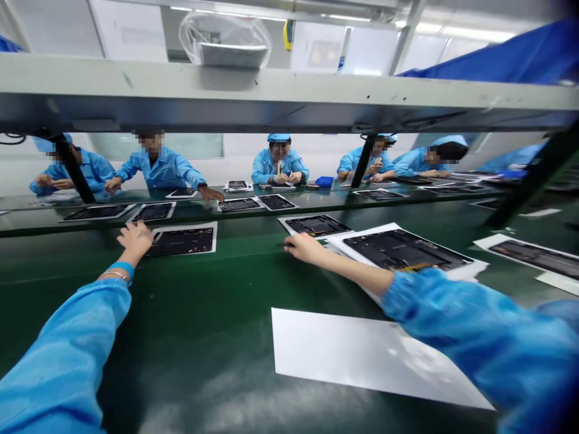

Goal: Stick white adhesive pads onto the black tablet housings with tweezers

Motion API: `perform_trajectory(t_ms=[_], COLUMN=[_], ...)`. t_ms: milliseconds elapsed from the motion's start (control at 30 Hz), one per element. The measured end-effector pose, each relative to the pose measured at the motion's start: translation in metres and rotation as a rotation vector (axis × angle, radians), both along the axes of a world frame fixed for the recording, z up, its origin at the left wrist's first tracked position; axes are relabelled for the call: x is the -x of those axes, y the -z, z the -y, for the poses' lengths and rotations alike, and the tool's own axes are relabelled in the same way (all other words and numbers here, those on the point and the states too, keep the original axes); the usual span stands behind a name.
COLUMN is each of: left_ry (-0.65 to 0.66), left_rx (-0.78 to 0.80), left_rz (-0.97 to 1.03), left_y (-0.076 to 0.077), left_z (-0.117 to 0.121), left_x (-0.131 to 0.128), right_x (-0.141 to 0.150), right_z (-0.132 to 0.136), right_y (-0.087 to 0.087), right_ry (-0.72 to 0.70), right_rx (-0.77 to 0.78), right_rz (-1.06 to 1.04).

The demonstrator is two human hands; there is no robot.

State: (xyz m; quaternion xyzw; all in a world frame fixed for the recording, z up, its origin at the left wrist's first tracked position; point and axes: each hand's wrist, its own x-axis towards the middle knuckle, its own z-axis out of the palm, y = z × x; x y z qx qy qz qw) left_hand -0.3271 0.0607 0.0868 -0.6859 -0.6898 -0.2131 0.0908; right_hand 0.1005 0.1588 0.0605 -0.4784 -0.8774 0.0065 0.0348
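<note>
My left hand [134, 240] rests with its fingers apart on the green conveyor belt [181, 337], touching the left edge of a white sheet [181, 225]. On that sheet lies a black tablet housing [183, 241]. My right hand [307, 247] is next to a smaller black housing [316, 225], with a thin dark tip [283, 245] showing at its fingertips. That tip is too small to name. To its right, a larger black tablet housing [404, 250] lies on stacked white sheets, partly hidden behind my right forearm.
A blank white sheet [366, 355] lies near me. Another housing [538, 256] sits at the right. A grey overhead shelf [271, 90] spans the view on black posts. Beyond a second belt [316, 196] holding several housings, several co-workers in blue sit working.
</note>
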Motion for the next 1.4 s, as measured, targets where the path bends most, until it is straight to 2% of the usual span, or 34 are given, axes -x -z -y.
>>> perform_trajectory(t_ms=[67, 133, 267, 367, 433, 567, 667, 767, 867, 967, 1067, 1133, 1200, 1267, 1300, 1333, 1400], left_ry=[-0.152, -0.178, 0.027, 0.193, 0.273, 0.332, 0.372, 0.402, 0.422, 0.397, 0.417, 0.500, 0.585, 0.622, 0.612, 0.608, 0.556], left_rx=[-0.038, -0.029, 0.054, 0.066, 0.029, -0.041, -0.039, -0.090, -0.119, -0.171, -0.156, -0.104, -0.095, -0.128, -0.146, -0.107, -0.056], left_rz=[-0.013, -0.047, -0.131, -0.185, -0.221, -0.235, -0.266, -0.373, -0.446, -0.543, -0.648, -0.684, -0.705, -0.722, -0.716, -0.717, -0.631], left_y=[0.006, 0.013, 0.041, 0.064, 0.073, 0.078, 0.077, 0.075, 0.066, 0.048, 0.026, 0.014, 0.008, 0.011, 0.017, 0.026, 0.055], left_z=[-0.003, -0.006, 0.006, 0.027, 0.037, 0.041, 0.039, 0.037, 0.039, 0.044, 0.061, 0.084, 0.118, 0.161, 0.184, 0.207, 0.251], left_x=[-0.001, -0.013, -0.058, -0.094, -0.109, -0.117, -0.114, -0.114, -0.123, -0.141, -0.158, -0.168, -0.178, -0.186, -0.189, -0.191, -0.191], right_x=[0.004, 0.004, 0.003, 0.009, 0.017, 0.035, 0.047, 0.059, 0.069, 0.072, 0.059, 0.042, 0.020, -0.006, -0.020, -0.035, -0.066], right_z=[-0.038, -0.067, -0.100, -0.113, -0.120, -0.123, -0.114, -0.093, -0.054, 0.005, 0.074, 0.115, 0.144, 0.163, 0.169, 0.174, 0.182], right_y=[-0.005, -0.005, 0.007, 0.015, 0.018, 0.018, 0.013, 0.004, -0.009, -0.025, -0.042, -0.053, -0.061, -0.065, -0.064, -0.063, -0.055], right_ry=[0.147, 0.255, 0.381, 0.382, 0.352, 0.277, 0.223, 0.141, -0.008, -0.224, -0.456, -0.696, -0.771, -0.702, -0.636, -0.559, -0.392], right_rx=[-0.036, -0.053, -0.038, 0.003, 0.024, 0.065, 0.084, 0.083, 0.061, 0.039, 0.050, 0.078, 0.108, 0.137, 0.133, 0.108, 0.023], right_rz=[0.025, 0.049, 0.094, 0.130, 0.152, 0.184, 0.190, 0.176, 0.150, 0.112, 0.041, -0.149, -0.365, -0.607, -0.739, -0.871, -1.083])
